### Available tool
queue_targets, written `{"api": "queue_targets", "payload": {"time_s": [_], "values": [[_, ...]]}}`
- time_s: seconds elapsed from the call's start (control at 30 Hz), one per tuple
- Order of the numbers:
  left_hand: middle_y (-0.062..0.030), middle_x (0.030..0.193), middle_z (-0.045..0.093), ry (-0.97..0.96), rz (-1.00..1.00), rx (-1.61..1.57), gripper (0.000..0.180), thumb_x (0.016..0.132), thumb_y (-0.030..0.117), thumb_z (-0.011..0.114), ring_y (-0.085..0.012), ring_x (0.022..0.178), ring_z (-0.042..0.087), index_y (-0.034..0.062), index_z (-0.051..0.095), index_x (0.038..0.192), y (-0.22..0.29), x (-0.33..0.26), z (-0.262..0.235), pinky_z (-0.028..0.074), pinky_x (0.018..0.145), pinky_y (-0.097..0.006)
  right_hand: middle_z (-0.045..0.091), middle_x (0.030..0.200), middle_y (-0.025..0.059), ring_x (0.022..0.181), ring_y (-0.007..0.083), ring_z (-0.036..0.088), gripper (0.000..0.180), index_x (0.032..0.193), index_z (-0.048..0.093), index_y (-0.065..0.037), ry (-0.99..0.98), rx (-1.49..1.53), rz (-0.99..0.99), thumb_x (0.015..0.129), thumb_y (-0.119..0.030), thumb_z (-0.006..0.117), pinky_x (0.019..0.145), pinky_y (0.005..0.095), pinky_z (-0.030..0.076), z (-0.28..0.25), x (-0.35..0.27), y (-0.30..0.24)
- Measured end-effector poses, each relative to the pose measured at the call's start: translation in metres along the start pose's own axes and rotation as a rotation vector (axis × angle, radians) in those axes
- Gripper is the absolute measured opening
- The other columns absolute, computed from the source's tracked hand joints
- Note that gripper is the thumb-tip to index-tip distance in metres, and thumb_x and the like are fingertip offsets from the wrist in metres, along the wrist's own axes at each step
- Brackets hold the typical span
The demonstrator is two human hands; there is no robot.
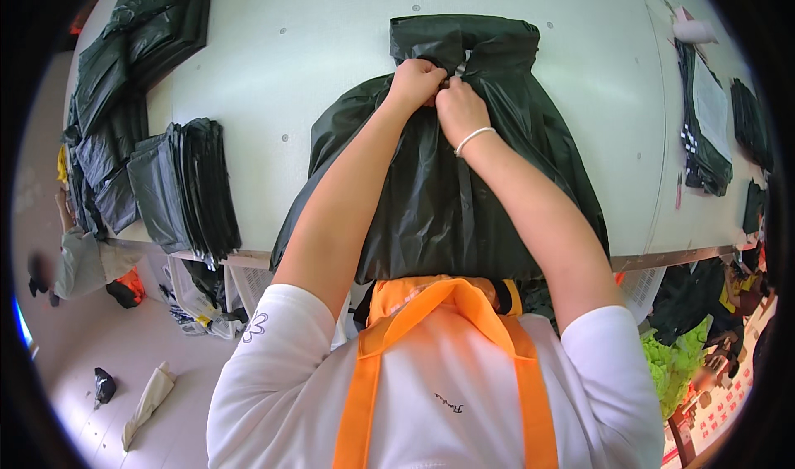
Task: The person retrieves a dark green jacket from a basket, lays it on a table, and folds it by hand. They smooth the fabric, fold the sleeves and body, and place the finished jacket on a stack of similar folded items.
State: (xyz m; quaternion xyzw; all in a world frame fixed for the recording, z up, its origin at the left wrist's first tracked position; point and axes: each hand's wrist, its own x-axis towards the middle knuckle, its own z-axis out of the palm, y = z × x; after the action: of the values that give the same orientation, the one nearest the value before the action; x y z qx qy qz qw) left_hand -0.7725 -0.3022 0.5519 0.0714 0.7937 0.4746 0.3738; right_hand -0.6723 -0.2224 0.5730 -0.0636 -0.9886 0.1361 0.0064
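A wide white table (331,38) fills the view, its near edge running across the middle. At its centre lies a dark green garment (431,212), its hem hanging over the near edge. Both hands meet at its collar, toward 12 o'clock: the left hand (416,82) and right hand (458,105) touch, fingers closed, pinching the fabric there. At 9 o'clock sits a stack of folded dark garments (186,187); at 3 o'clock, more dark folded pieces (705,129).
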Motion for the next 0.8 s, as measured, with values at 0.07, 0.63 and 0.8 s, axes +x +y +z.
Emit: {"api": "queue_targets", "payload": {"time_s": [0.07, 0.63, 0.8], "values": [[-0.0133, 0.065, 0.062, 0.295, 0.334, 0.251, 0.021, 0.082, 0.020, 0.062, -0.0237, 0.059, 0.062, -0.0008, 0.060, 0.078, -0.004, -0.021, 0.012, 0.048, 0.058, -0.034, 0.057, 0.096, 0.0184, 0.087, 0.0346, 0.058, 0.026, 0.102, 0.059, 0.001, 0.153, 0.199, -0.018, 0.076, -0.003, 0.059, 0.075, 0.0397, 0.051, 0.015, -0.016, 0.020], [-0.0073, 0.062, 0.061, -0.306, -0.031, 0.021, 0.030, 0.091, 0.018, 0.057, -0.0113, 0.051, 0.058, -0.0002, 0.051, 0.068, -0.071, -0.175, 0.062, 0.046, 0.047, -0.024, 0.065, 0.074, 0.0145, 0.064, 0.0194, 0.066, 0.013, 0.088, 0.065, 0.004, 0.140, 0.907, 0.582, 0.076, -0.002, 0.065, 0.060, 0.0272, 0.050, 0.014, -0.207, -0.016], [-0.0041, 0.059, 0.057, -0.298, 0.020, -0.107, 0.031, 0.092, 0.021, 0.056, -0.0102, 0.050, 0.055, 0.0027, 0.049, 0.068, -0.072, -0.184, 0.064, 0.045, 0.047, -0.022, 0.061, 0.068, 0.0121, 0.056, 0.0184, 0.061, 0.011, 0.083, 0.061, 0.002, 0.244, 0.971, 0.476, 0.075, -0.002, 0.065, 0.056, 0.0277, 0.048, 0.006, -0.209, -0.032]]}}
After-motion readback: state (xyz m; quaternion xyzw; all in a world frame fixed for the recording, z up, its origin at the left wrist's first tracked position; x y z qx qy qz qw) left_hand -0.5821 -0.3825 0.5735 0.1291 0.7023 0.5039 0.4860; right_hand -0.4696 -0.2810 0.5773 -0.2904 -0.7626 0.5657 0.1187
